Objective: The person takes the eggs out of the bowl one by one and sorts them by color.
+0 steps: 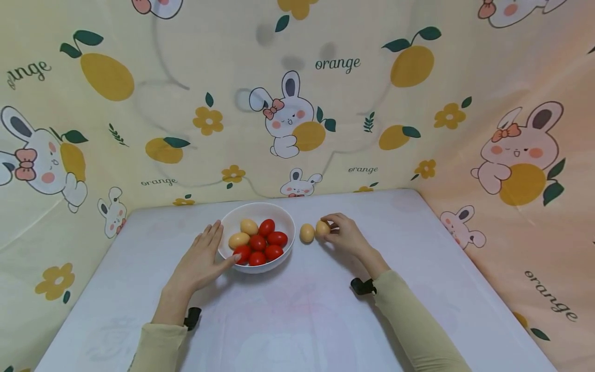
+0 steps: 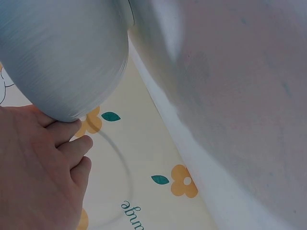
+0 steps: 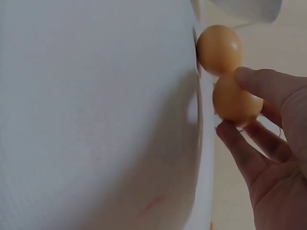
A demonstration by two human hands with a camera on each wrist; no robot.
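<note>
A white bowl (image 1: 257,269) holds several red egg-shaped pieces (image 1: 257,243) and two pale brown eggs (image 1: 239,240). My left hand (image 1: 199,260) lies against the bowl's left side with straight fingers, its thumb at the front rim; in the left wrist view the fingers touch the bowl's outer wall (image 2: 67,52). To the right of the bowl, my right hand (image 1: 347,237) pinches a brown egg (image 3: 235,101) between thumb and fingers. Another brown egg (image 1: 307,233) stands just left of it, touching or nearly touching it.
The bowl and eggs are on a white-covered table (image 1: 288,320). Behind and at both sides hangs a cream cloth (image 1: 232,150) printed with rabbits, oranges and flowers. A small black device (image 1: 363,286) sits at the right wrist, and another black device (image 1: 192,318) at the left.
</note>
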